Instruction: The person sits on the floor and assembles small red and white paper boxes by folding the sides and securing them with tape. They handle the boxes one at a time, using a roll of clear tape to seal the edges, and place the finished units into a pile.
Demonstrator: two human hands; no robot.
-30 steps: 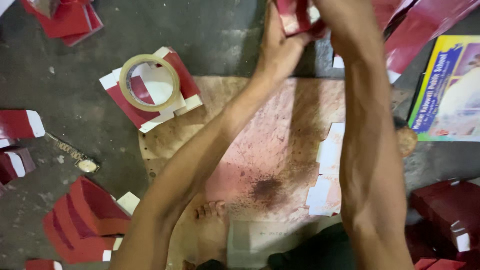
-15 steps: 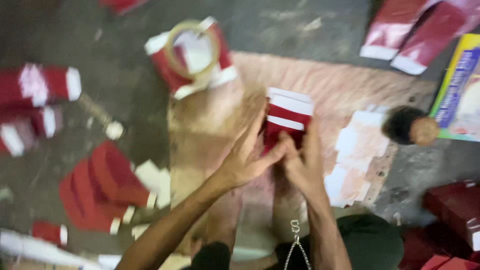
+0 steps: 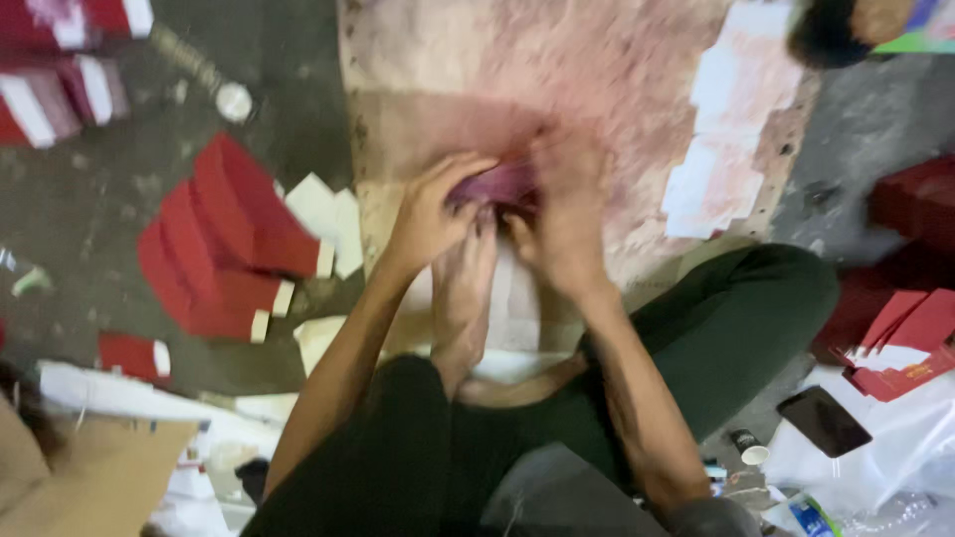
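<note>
Both my hands meet over a stained board on the floor, just above my bare foot. My left hand and my right hand press together on a red folded card piece, which is blurred and mostly hidden under the fingers. I cannot tell its exact shape. My legs in dark trousers are folded beneath my arms.
A stack of red folded cards lies left of the board, more red and white pieces at the upper left. White paper scraps cover the board's right edge. A dark phone and red cards sit at the right.
The view has swung down and closer. My hands have brought the red piece from high above the board down to just above my foot; the tape roll has left the view.
</note>
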